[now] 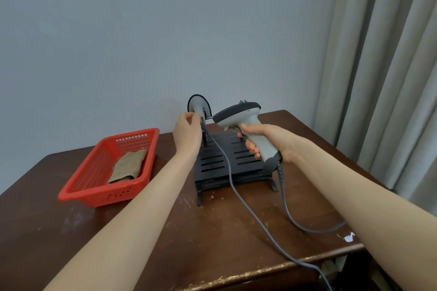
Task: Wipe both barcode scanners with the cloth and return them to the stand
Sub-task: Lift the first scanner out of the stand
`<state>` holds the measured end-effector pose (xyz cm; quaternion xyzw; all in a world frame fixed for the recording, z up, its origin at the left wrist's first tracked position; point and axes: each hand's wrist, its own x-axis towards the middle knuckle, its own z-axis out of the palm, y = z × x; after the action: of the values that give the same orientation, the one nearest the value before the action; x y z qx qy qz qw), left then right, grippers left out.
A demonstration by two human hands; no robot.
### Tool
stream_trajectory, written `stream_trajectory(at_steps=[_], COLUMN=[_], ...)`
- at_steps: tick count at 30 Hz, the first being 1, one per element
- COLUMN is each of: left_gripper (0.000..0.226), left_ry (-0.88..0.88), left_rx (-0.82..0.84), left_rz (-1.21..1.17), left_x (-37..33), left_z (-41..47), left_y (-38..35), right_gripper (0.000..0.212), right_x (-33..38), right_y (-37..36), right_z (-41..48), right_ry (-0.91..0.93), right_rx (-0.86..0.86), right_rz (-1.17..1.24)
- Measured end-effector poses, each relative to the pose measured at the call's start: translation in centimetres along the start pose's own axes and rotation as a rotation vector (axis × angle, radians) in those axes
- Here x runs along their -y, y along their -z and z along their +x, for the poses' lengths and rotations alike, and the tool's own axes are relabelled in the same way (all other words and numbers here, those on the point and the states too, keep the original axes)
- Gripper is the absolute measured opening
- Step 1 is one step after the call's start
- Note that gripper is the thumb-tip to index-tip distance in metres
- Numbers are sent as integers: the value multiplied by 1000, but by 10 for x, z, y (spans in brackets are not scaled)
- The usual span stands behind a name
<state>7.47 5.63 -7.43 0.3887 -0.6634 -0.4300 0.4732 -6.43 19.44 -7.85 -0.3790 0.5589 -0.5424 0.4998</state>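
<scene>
My right hand [267,140] grips the handle of a grey barcode scanner [238,113], held in the air above the black slotted stand [227,160]. A second grey scanner [198,104] stands on the stand's left rear, head up. My left hand [188,131] holds that scanner's handle near its base, where the cable joins. Each scanner trails a grey cable [246,208] across the table toward the front right. The brown cloth [130,166] lies folded inside a red basket [80,186] at the left.
The dark wooden table [165,243] has a worn front edge and a scratched top. A grey wall is close behind the stand. Curtains [390,78] hang at the right past the table's edge.
</scene>
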Motion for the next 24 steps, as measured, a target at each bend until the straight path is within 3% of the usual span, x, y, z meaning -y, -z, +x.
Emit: stream_trajectory(at_steps=[24], left_gripper=[18], left_ry=[35], left_rx=[-14], left_rz=[-11], left_x=[-1], left_z=[11], left_y=[0], right_gripper=[25], right_x=[3], right_y=[0], right_z=[-1], right_ry=[-10], right_rx=[-2], right_rz=[-33])
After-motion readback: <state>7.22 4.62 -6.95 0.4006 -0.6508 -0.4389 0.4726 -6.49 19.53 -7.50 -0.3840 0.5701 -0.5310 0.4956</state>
